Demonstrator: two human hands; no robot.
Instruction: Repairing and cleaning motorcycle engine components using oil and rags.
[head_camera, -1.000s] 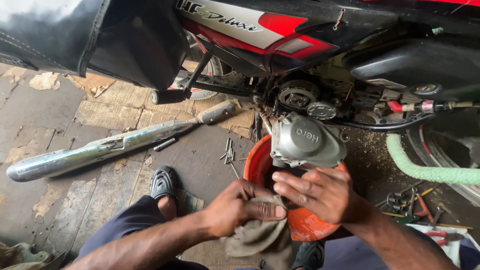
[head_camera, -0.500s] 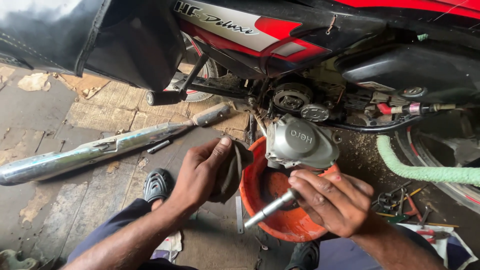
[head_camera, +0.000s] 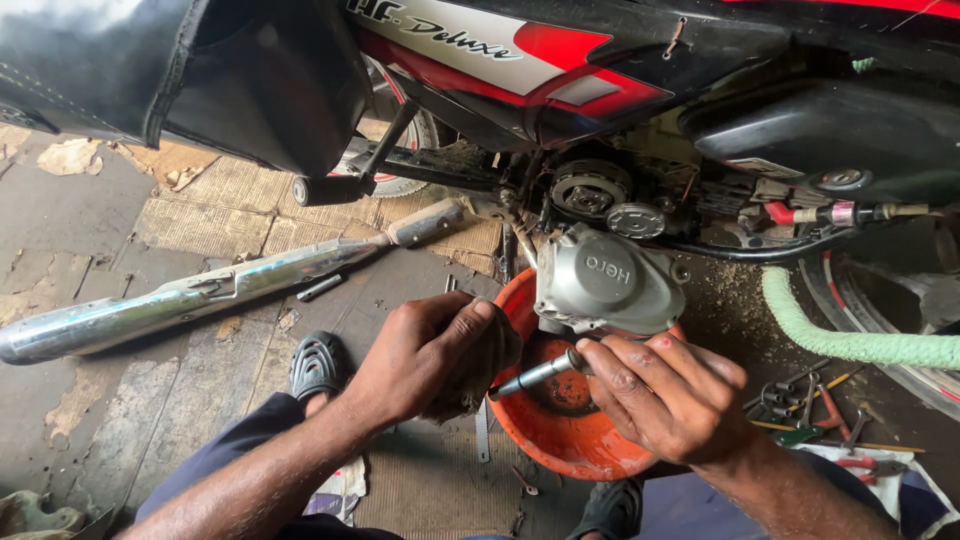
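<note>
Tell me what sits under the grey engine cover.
An orange basin sits under the grey engine cover. The right hand holds a metal rod above it. The basin's far rim is hidden.

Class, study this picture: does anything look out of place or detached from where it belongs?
Yes. The chrome exhaust pipe lies on the floor beside the motorcycle, and the grey engine cover leans off the engine over the orange basin, exposing gears.

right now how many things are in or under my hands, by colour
Grey or silver metal: 2, the metal shaft pinched in the right hand and the engine cover above the basin
Orange: 1, the basin
Dirty brown: 1, the rag gripped in the left hand
Total: 4
</note>
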